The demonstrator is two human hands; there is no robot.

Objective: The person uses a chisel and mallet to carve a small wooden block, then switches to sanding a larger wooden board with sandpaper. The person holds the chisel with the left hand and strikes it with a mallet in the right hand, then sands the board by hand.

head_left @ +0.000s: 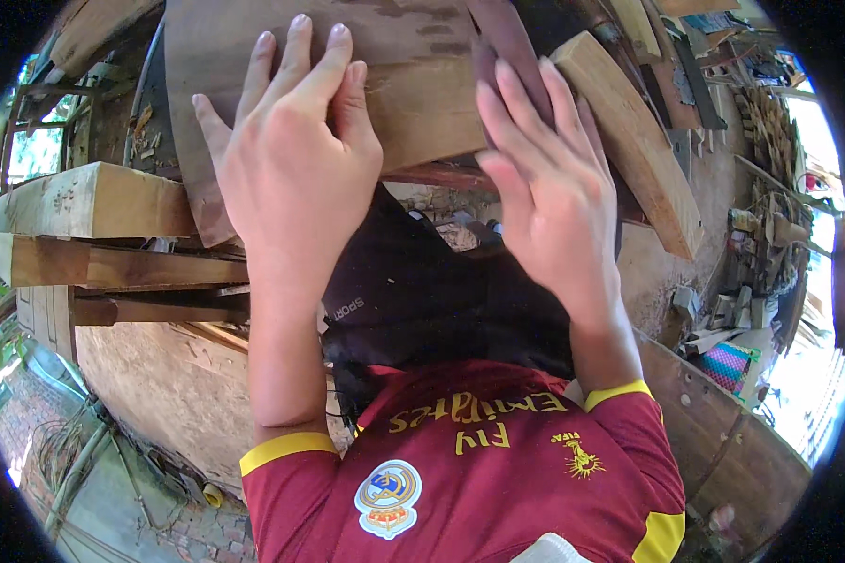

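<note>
My left hand [296, 150] lies with its fingers spread over a thin brown sheet [192, 122] that droops past the near left edge of a wooden board [427, 113]. It grips nothing. My right hand [563, 192], slightly blurred, has its fingers stretched out over a thin dark reddish-brown strip [514, 42] at the board's right side. Part of this strip is hidden under the hand. What the strip is made of I cannot tell. Darker patches mark the board's far surface.
Thick squared timbers [141, 202] jut out on the left, below the board's level. Another wooden beam [629, 141] slants down beside my right hand. Scrap wood [770, 235] is heaped along the right wall, and a long plank [714, 413] lies at the lower right.
</note>
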